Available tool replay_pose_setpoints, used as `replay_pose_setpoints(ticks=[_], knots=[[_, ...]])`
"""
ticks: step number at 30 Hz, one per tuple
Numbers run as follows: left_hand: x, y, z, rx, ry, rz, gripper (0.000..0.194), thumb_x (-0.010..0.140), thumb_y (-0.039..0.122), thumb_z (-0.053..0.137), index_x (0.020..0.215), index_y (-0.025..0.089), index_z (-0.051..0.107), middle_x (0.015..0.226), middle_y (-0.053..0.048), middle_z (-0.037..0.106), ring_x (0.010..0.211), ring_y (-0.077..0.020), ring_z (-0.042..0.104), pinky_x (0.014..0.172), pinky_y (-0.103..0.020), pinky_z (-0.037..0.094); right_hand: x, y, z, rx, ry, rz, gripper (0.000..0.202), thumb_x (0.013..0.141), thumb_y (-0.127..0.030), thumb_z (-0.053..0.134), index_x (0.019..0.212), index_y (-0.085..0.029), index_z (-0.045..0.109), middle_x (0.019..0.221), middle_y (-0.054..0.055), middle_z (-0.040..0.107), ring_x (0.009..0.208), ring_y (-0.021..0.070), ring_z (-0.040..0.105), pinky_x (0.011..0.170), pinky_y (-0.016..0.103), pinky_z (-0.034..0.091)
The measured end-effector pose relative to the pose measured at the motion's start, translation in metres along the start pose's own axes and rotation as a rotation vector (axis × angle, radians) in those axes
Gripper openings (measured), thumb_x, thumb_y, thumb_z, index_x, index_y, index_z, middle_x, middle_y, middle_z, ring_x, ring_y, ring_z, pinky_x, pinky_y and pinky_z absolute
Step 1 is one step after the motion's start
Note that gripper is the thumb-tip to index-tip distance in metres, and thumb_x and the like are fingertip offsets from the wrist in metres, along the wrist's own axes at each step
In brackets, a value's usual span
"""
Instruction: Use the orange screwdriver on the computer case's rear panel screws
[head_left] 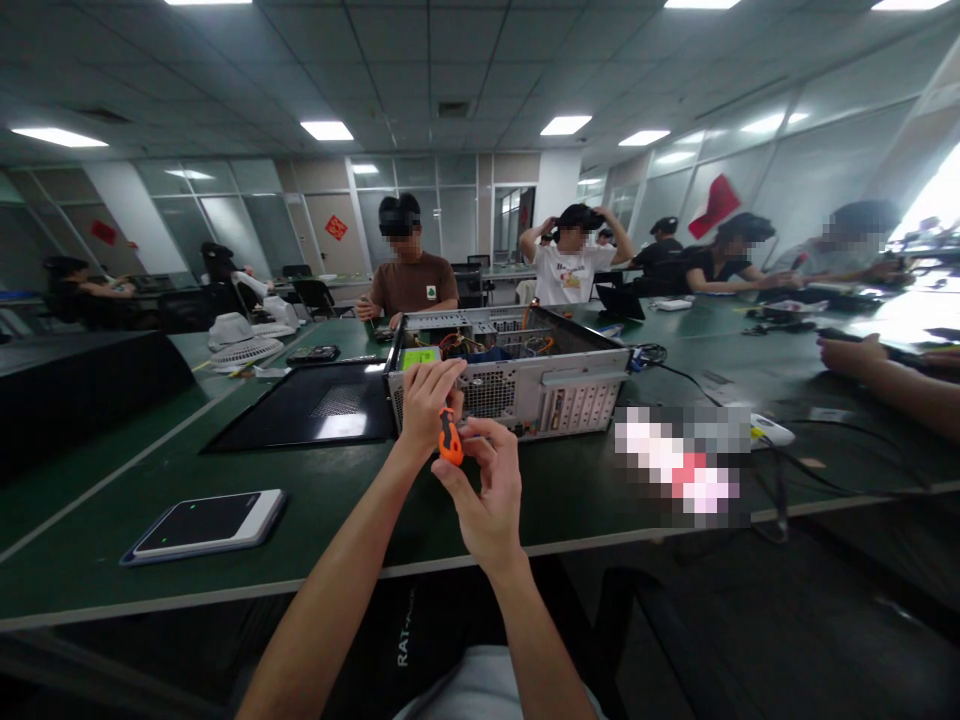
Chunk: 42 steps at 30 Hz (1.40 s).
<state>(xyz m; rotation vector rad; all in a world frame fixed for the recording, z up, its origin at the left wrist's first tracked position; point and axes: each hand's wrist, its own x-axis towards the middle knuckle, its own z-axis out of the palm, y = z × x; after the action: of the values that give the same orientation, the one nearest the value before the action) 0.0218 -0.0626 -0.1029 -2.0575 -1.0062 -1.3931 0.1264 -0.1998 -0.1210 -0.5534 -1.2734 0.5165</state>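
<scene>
An orange and black screwdriver (449,440) points away from me at the rear panel of an open computer case (491,395). My right hand (491,490) is closed on its handle, thumb and fingertips at the near end. My left hand (426,400) is beyond the handle, at the left part of the panel. Its fingers bend together over the front of the screwdriver, and what they grip is hidden, as are the shaft and tip. Inside the case, cables and a green label (421,357) show. Expansion slot covers (585,405) line the panel's right side.
A black side panel (315,405) lies left of the case. A phone-like device (210,522) rests near the front edge. To the right are a blurred patch (675,460), a white device (772,430) and cables. Several people sit around the green table (330,525).
</scene>
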Motion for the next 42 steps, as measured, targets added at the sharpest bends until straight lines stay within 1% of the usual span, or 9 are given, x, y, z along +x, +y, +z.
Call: replay_pose_setpoints(ticks=[4,9,15,21,26,28,32,37,42], knots=[[0.0,0.0,0.002,0.02,0.046,0.022,0.043,0.088,0.01,0.048,0.121,0.024,0.071,0.121,-0.006,0.077,0.112,-0.0242,0.069,0.103,-0.044,0.043,0.001,-0.001,-0.002,0.043,-0.02,-0.005,0.024,0.088,-0.031,0.077,0.109,-0.025,0.067,0.115,0.006,0.062,0.097,0.0181,0.066,0.082,0.033,0.058],[0.0,0.001,0.002,0.009,0.039,0.0,0.042,0.092,0.009,0.046,0.122,0.024,0.07,0.122,-0.006,0.076,0.114,-0.0238,0.068,0.104,-0.044,0.042,0.001,-0.004,-0.006,-0.048,-0.093,-0.009,0.022,0.097,-0.034,0.066,0.118,-0.029,0.071,0.124,0.008,0.059,0.111,0.0208,0.062,0.092,0.037,0.057],[-0.001,0.001,-0.001,0.002,0.101,0.08,0.04,0.092,0.009,0.047,0.122,0.022,0.069,0.118,-0.006,0.077,0.11,-0.0223,0.07,0.101,-0.042,0.043,-0.002,-0.008,-0.003,0.146,-0.155,0.077,0.033,0.103,-0.032,0.057,0.135,-0.033,0.055,0.135,0.006,0.058,0.091,0.0143,0.068,0.087,0.035,0.058],[-0.001,-0.002,0.002,0.02,0.109,0.102,0.044,0.087,0.007,0.048,0.123,0.021,0.07,0.119,-0.007,0.077,0.109,-0.0228,0.07,0.101,-0.041,0.043,-0.001,-0.012,0.0,0.24,-0.127,0.119,0.021,0.1,-0.035,0.061,0.119,-0.027,0.06,0.133,0.008,0.063,0.111,0.0205,0.067,0.101,0.041,0.053],[-0.002,-0.003,0.004,0.03,0.136,0.126,0.042,0.089,0.008,0.048,0.123,0.02,0.07,0.119,-0.008,0.077,0.109,-0.023,0.069,0.101,-0.041,0.043,0.002,-0.008,-0.001,0.015,-0.11,0.052,0.014,0.092,-0.035,0.072,0.102,-0.026,0.071,0.123,0.008,0.06,0.123,0.0239,0.058,0.11,0.043,0.045],[-0.002,-0.003,0.003,0.036,0.123,0.112,0.04,0.091,0.008,0.048,0.123,0.02,0.07,0.119,-0.008,0.077,0.109,-0.0229,0.069,0.101,-0.041,0.042,0.002,-0.007,0.0,-0.018,-0.1,0.065,0.015,0.092,-0.034,0.071,0.105,-0.026,0.071,0.117,0.007,0.06,0.116,0.0221,0.06,0.105,0.041,0.048],[-0.002,-0.003,0.003,0.028,0.1,0.084,0.041,0.091,0.008,0.048,0.123,0.021,0.071,0.12,-0.007,0.077,0.11,-0.0226,0.069,0.102,-0.041,0.043,0.001,-0.004,0.002,0.115,-0.047,0.101,0.034,0.085,-0.03,0.078,0.114,-0.025,0.061,0.115,0.005,0.061,0.105,0.0197,0.063,0.092,0.036,0.054],[-0.001,-0.004,0.003,0.027,0.116,0.095,0.043,0.086,0.008,0.05,0.121,0.02,0.072,0.119,-0.008,0.077,0.108,-0.0233,0.07,0.101,-0.042,0.043,0.003,-0.006,0.002,-0.042,-0.066,0.03,0.025,0.078,-0.027,0.086,0.097,-0.026,0.071,0.103,0.002,0.056,0.094,0.0173,0.059,0.085,0.033,0.053],[-0.001,-0.005,0.003,0.058,0.136,0.107,0.044,0.084,0.006,0.05,0.119,0.021,0.073,0.117,-0.006,0.078,0.104,-0.0227,0.071,0.099,-0.041,0.044,0.005,-0.009,0.0,-0.047,-0.055,-0.034,0.038,0.076,-0.025,0.089,0.108,-0.027,0.069,0.099,0.0,0.065,0.086,0.0163,0.06,0.077,0.032,0.051]])
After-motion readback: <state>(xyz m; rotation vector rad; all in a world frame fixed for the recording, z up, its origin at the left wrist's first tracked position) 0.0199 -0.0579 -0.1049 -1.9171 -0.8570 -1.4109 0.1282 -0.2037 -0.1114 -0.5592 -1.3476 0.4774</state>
